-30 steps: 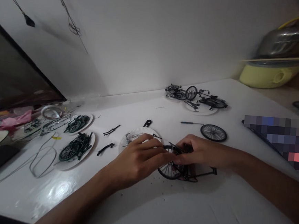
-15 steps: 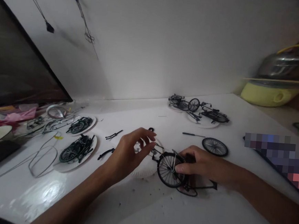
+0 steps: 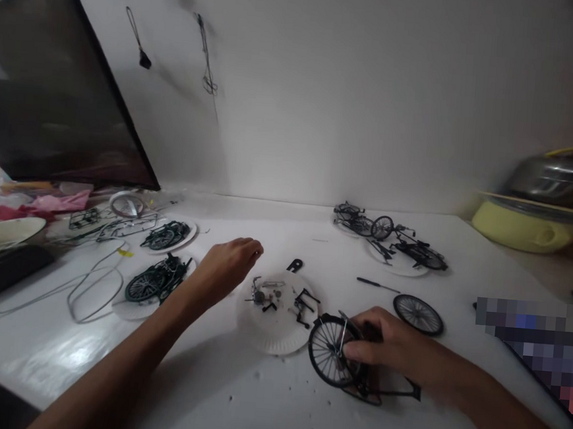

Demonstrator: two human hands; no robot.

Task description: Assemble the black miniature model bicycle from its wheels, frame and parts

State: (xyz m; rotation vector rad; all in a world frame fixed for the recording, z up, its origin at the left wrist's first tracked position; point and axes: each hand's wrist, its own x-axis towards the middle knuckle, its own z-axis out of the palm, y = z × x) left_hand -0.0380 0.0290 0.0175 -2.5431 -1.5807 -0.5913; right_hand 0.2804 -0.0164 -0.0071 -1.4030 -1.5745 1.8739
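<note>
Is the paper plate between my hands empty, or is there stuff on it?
Not empty: several small parts, some dark and some silvery, lie on the paper plate, though its near side is bare.

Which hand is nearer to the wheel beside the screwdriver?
The right hand, holding a bicycle assembly just left of the wheel; the left hand is farther, across the paper plate.

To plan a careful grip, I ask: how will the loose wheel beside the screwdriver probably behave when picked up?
The wheel seems to lie flat, so it should not roll unless it is raised onto its edge. Its open middle suggests it is light for its size. The thin spokes may bend if pinched.
</note>
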